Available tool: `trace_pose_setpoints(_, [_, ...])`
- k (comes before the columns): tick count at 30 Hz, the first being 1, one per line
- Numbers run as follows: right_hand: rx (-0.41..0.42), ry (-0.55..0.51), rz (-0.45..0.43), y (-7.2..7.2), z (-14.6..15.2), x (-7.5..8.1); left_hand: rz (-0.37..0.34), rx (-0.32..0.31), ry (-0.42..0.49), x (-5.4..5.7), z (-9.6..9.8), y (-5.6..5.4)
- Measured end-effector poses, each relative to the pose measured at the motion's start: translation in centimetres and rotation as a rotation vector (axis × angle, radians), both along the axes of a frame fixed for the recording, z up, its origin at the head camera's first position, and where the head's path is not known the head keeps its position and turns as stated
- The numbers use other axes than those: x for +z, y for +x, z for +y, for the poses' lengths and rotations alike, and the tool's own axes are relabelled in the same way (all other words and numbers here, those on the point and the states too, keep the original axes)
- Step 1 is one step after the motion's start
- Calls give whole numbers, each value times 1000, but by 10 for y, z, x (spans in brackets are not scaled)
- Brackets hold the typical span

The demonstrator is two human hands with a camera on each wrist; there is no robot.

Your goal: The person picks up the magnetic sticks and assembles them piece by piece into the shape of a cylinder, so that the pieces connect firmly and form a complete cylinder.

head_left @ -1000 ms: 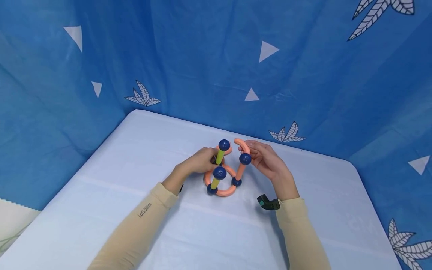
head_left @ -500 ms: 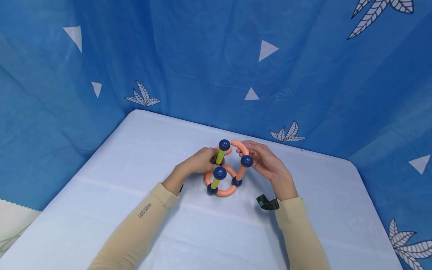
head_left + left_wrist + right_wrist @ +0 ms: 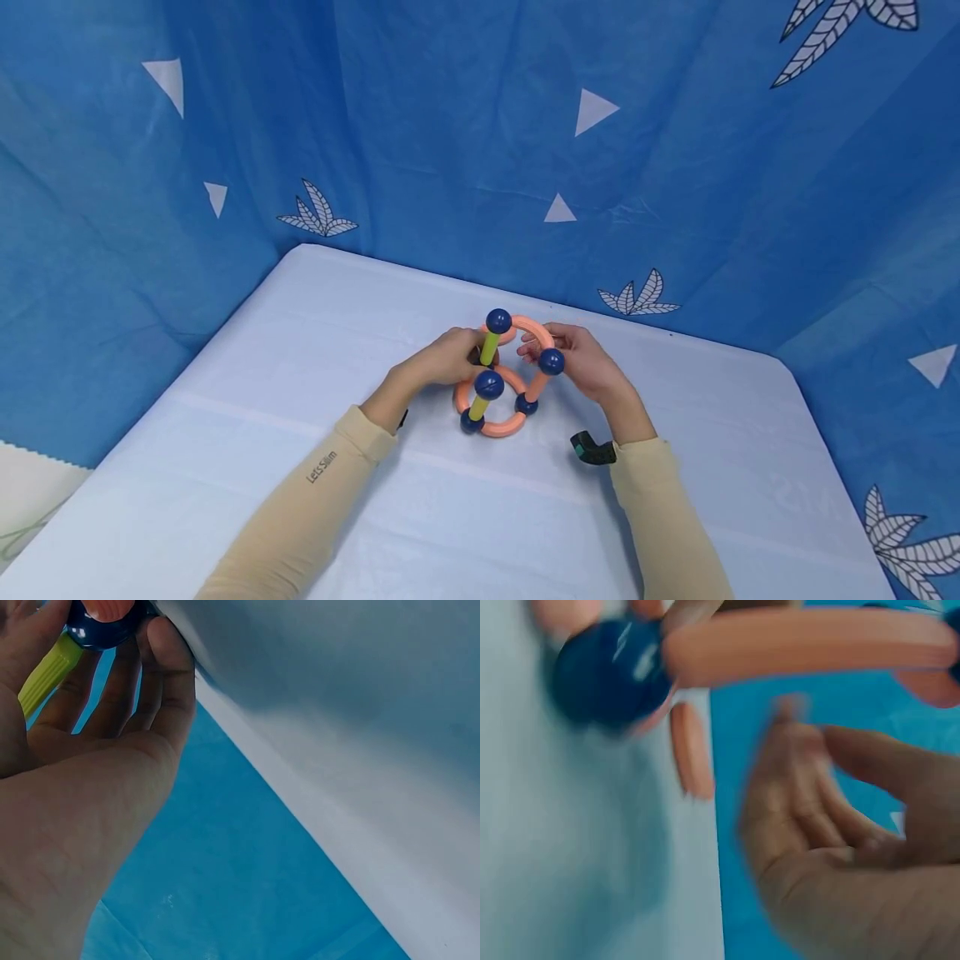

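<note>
A toy frame of orange curved pieces, navy balls and yellow-green sticks [image 3: 495, 383] stands on the white table [image 3: 315, 350]. My left hand [image 3: 467, 348] grips the rear upright yellow-green stick [image 3: 489, 348] below its top navy ball [image 3: 498, 321]. In the left wrist view the fingers curl round that stick [image 3: 45, 671] next to a navy ball [image 3: 105, 626]. My right hand [image 3: 542, 343] pinches an orange curved piece [image 3: 534, 327] that spans from the top ball to another navy ball [image 3: 551, 361]. The right wrist view is blurred, showing a navy ball [image 3: 611, 671] and an orange piece [image 3: 810, 645].
A blue patterned cloth [image 3: 480, 125] hangs behind and beside the table. A dark green wrist mount [image 3: 595, 450] sits by my right sleeve. The table's right edge [image 3: 825, 467] and left edge [image 3: 187, 358] drop onto blue cloth.
My right hand has brought the orange curved piece down and to the left, so its free end now meets the top navy ball. The left hand has stayed put.
</note>
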State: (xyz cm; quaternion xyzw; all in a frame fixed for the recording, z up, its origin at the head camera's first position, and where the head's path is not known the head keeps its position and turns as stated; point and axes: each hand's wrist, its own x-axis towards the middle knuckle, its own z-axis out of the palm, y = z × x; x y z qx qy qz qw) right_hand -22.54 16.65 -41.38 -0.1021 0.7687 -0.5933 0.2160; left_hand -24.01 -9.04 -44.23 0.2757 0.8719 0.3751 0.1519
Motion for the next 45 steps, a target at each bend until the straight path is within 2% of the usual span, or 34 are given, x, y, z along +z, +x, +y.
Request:
trace_pose_setpoints(3, [62,265,86,-1,-1,-8,-5,-19,14,0,-1,-1])
trace_pose_setpoints(4, [81,315,106,-2,-1,-10,-12,-25,19,1,-2,-1])
trace_pose_setpoints(6, [89,350,117,-2,-2,-15,-32,-42,26,3,-5,-1])
trace_pose_setpoints(11, [149,273,192,-4,-5,-24,-62,-47,30,7,-12,-2])
trace_pose_setpoints(14, [179,265,266,-4,-8,-26,-37,-41,34,8,-12,-4])
trace_pose_setpoints(17, [155,266,324,-2,-12,-25,-5,-32,42,8,-10,-5])
trace_pose_setpoints(21, [137,203,365,6,-19,-18,27,1,48,5,-4,-4])
trace_pose_setpoints(25, [180,111,360,13,-26,-4,58,25,63,4,3,0])
trace_pose_setpoints(27, [206,86,346,14,-28,1,94,48,72,3,6,2])
trace_pose_setpoints(30, [241,73,329,15,-30,4,222,102,55,3,8,2])
trace_pose_setpoints(32, [252,84,327,14,-31,4,323,112,3,2,10,2])
trace_pose_setpoints(34, [260,90,333,15,-32,4,396,92,-68,1,12,3])
trace_pose_setpoints(36, [260,104,340,15,-32,4,423,50,-129,1,13,3])
trace_pose_setpoints(39, [253,111,336,15,-33,5,410,24,-150,0,13,5])
trace_pose_setpoints(45, [218,155,313,16,-33,6,457,112,-90,-2,13,6])
